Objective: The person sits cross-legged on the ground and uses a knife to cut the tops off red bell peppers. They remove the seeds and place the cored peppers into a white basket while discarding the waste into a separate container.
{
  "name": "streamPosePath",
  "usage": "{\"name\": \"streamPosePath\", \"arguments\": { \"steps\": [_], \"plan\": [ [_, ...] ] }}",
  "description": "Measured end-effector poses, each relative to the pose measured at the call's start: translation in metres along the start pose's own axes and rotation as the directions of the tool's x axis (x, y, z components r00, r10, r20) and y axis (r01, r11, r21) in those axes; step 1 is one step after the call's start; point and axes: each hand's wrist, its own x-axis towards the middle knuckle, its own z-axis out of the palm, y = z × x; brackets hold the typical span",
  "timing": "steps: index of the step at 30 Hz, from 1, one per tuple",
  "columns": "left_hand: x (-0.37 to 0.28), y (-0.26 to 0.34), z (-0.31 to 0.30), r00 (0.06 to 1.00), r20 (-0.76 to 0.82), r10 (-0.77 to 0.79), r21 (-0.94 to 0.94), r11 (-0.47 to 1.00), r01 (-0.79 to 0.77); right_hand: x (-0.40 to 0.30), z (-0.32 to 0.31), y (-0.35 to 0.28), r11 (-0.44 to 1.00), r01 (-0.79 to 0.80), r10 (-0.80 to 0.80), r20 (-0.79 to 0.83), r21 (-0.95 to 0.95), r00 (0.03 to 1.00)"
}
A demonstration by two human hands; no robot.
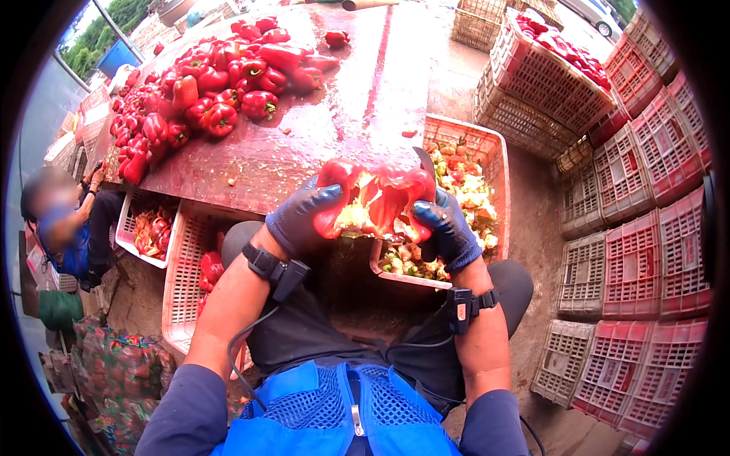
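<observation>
Both my hands, in dark blue coated gloves, hold a split red bell pepper [393, 191] at the table's near edge. Its pale ribs and inner flesh face me. My left hand [302, 216] grips the pepper's left side, with the thumb over the wall. On the right side, my right hand [450, 228] presses its thumb against the flesh. A dark knife blade [425, 162] juts up beside the right hand; its handle is hidden. Beyond the pepper stretches a wet reddish table [342, 131], with a heap of whole red bell peppers [211, 85] at its far left.
Below right, a plastic crate [502, 182] holds pepper cores [465, 176]. Another crate [177, 273] with red pieces stands by my left knee. A seated person [65, 228] is at far left. Stacked crates [630, 262] line the right side. Filled net bags [122, 365] lie lower left.
</observation>
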Motion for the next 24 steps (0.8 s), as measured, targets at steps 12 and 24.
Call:
{"name": "streamPosePath", "arguments": {
  "steps": [12, 24],
  "plan": [
    [-0.004, 0.032, -0.013, 0.992, 0.072, -0.101, 0.115, 0.989, 0.092, 0.002, 0.009, -0.014, 0.919, -0.047, 0.034, -0.04, -0.391, 0.999],
    [-0.052, 0.146, -0.038, 0.983, -0.055, -0.178, 0.875, 0.465, 0.133, 0.06, 0.061, -0.023, -0.028, 0.369, -0.217, 0.366, -0.929, 0.905]
  ]
}}
